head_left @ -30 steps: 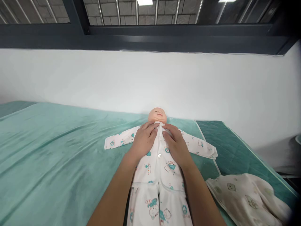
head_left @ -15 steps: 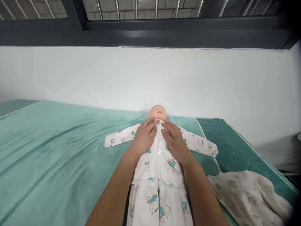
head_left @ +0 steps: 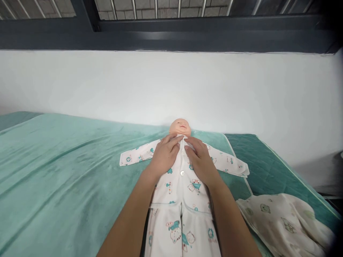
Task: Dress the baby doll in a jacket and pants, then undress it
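Note:
A baby doll (head_left: 180, 127) lies on its back, its head near the wall, dressed in a white printed top (head_left: 171, 189) with both sleeves spread sideways. White printed pants (head_left: 163, 228) cover its lower part. My left hand (head_left: 166, 151) rests on the left side of the chest just under the chin, fingers laid on the cloth. My right hand (head_left: 199, 157) lies likewise on the right side, fingertips close to the front opening. A round button (head_left: 182, 173) shows below the hands. Neither hand visibly grips the fabric.
A green sheet (head_left: 66, 171) covers the bed, with a darker quilted part (head_left: 257, 160) at the right. A crumpled white patterned cloth (head_left: 284, 221) lies at the lower right. Behind the bed stands a white wall (head_left: 160, 85) under a dark window frame (head_left: 166, 39).
The view has shifted very slightly. Both hands stay in the same place on the doll's chest.

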Demonstrator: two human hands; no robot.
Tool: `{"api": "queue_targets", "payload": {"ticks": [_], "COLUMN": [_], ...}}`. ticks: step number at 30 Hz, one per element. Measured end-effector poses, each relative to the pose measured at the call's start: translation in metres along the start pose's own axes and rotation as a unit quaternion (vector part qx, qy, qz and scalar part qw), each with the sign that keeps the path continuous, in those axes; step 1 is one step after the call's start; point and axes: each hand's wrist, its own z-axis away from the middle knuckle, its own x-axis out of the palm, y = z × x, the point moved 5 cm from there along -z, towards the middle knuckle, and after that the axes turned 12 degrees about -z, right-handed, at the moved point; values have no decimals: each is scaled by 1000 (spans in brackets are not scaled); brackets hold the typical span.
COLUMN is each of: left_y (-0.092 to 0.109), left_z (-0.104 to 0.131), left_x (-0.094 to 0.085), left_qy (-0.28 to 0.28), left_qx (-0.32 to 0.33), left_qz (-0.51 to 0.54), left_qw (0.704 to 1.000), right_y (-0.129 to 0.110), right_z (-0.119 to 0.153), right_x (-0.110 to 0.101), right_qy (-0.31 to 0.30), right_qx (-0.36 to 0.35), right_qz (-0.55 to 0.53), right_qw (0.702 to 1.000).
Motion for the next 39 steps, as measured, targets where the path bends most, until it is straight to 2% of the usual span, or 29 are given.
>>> {"api": "queue_targets", "payload": {"ticks": [6, 8, 11, 13, 17, 24, 32, 36, 39], "left_y": [0, 0, 1, 1, 2, 4, 7, 7, 7], "left_z": [0, 0, 1, 1, 2, 2, 3, 2, 0], "left_x": [1, 1, 0, 0, 1, 2, 1, -2, -3], "left_qy": [-5, -6, -9, -9, -11, -31, -29, -5, 14], "left_qx": [3, 3, 4, 8, 19, 35, 38, 30, 26], "left_qz": [-5, -6, -9, -13, -35, -95, -103, -72, -38], "left_qw": [1000, 1000, 1000, 1000, 999, 994, 994, 997, 999], "right_y": [-3, -3, 2, 4, 1, 1, 2, -1, 2], "right_z": [0, 0, 1, 2, 1, 2, 1, 1, 0], "right_x": [3, 2, -1, -1, 2, 3, 1, 1, -1], "right_qy": [-41, -28, 15, 19, -17, -38, -10, 11, 22], "right_qx": [-65, -44, 31, 50, 21, 41, 18, -6, 4], "right_qz": [22, 14, -25, -47, -36, -22, -17, -22, -45], "right_qw": [997, 999, 999, 997, 999, 998, 1000, 1000, 999]}}
